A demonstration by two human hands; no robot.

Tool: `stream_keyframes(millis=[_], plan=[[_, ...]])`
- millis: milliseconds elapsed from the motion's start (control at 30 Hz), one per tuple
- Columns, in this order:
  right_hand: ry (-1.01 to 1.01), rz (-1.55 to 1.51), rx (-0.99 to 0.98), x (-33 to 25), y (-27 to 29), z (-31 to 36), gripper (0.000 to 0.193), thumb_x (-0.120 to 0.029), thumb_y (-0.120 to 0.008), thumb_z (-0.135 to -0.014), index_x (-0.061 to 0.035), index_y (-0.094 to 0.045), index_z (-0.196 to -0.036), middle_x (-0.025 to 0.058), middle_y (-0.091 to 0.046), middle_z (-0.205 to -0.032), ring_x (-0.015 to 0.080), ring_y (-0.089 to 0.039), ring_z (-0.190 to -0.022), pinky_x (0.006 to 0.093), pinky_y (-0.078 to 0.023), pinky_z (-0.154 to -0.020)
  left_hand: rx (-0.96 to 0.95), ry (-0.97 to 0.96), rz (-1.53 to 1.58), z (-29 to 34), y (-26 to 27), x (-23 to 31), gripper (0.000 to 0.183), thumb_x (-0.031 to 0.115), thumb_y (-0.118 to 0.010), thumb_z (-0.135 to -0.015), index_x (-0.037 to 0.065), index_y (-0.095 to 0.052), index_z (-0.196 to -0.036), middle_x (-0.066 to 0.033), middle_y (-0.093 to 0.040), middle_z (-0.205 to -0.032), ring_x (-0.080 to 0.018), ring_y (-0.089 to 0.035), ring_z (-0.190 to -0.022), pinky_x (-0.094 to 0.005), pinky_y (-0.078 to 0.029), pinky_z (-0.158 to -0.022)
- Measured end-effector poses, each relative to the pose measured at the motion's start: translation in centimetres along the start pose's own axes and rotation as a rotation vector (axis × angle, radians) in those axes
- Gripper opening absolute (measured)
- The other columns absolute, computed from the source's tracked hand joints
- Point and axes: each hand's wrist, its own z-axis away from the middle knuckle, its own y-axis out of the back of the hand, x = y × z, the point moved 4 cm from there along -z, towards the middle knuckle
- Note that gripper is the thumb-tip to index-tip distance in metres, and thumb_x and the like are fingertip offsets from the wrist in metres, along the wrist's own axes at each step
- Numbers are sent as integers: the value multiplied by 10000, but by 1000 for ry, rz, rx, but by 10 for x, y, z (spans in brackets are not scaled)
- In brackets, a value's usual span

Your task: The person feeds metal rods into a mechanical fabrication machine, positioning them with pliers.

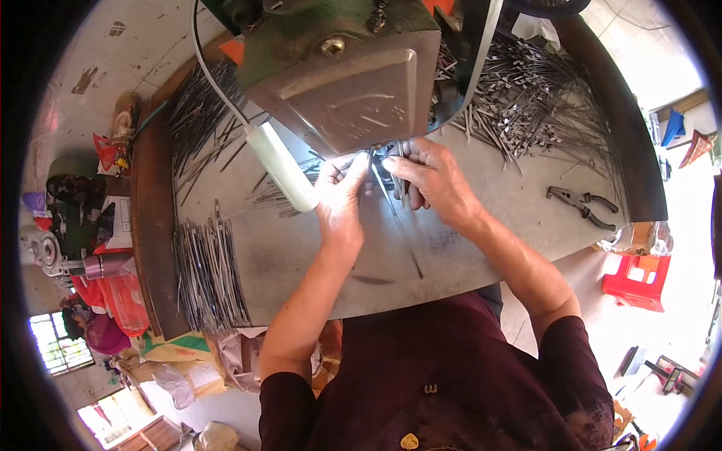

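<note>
Under the head of a green and brown machine, both my hands work close together at a lit spot. My left hand is closed, thumb and fingers pinching the upper end of a thin metal strip. That strip slants down toward the table's near edge. Just to the right, my right hand is also closed, its thumb and forefinger pressed together beside the strip's top. Greyish metal pieces show at its fingers, too dark to tell apart. The machine's head hides the exact working point.
A white tubular lamp hangs left of my left hand. Bundled metal strips lie at the table's left; a tangled heap of strips covers its far right. Pliers rest at right. Beyond the table stands a red stool.
</note>
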Motion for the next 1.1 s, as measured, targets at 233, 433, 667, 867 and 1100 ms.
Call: stream_keyframes(millis=[233, 433, 667, 867, 1100], plan=[[27, 89, -8, 7, 3, 7, 182, -194, -601, -912, -14, -613, -936, 22, -565, -674, 85, -489, -454, 240, -381, -420, -74, 49, 85, 10, -11, 7, 211, 65, -672, -880, 11, -628, -1080, -20, -643, -933, -85, -562, -770, -226, -449, -687], [105, 232, 93, 13, -2, 13, 171, -161, -626, -903, 2, -601, -949, 38, -562, -644, 96, -532, -460, 262, -422, -421, -98, 1, -3, 9, -11, 5, 210, 109, -654, -898, 3, -642, -1079, -19, -652, -922, -79, -578, -795, -228, -456, -716], [93, 274, 113, 13, -3, 14, 180, -148, -631, -892, 11, -582, -958, 130, -607, -626, 177, -604, -484, 337, -479, -471, -72, -43, -15, 11, -14, 1, 225, 100, -649, -905, -11, -634, -1100, -30, -661, -960, -82, -592, -816, -231, -466, -710], [61, 163, 101, 11, -1, 15, 171, -172, -618, -915, -4, -621, -946, 34, -550, -636, 91, -521, -463, 254, -409, -431, -67, -38, 29, 11, -13, -1, 233, 95, -647, -906, -18, -627, -1109, -31, -657, -968, -85, -593, -824, -228, -470, -701], [58, 142, 83, 9, -2, 15, 178, -182, -613, -919, -6, -625, -941, 29, -547, -636, 85, -523, -467, 250, -409, -432, -80, -15, 24, 11, -12, 2, 235, 94, -642, -911, -19, -616, -1116, -31, -655, -967, -84, -592, -817, -228, -469, -707]])
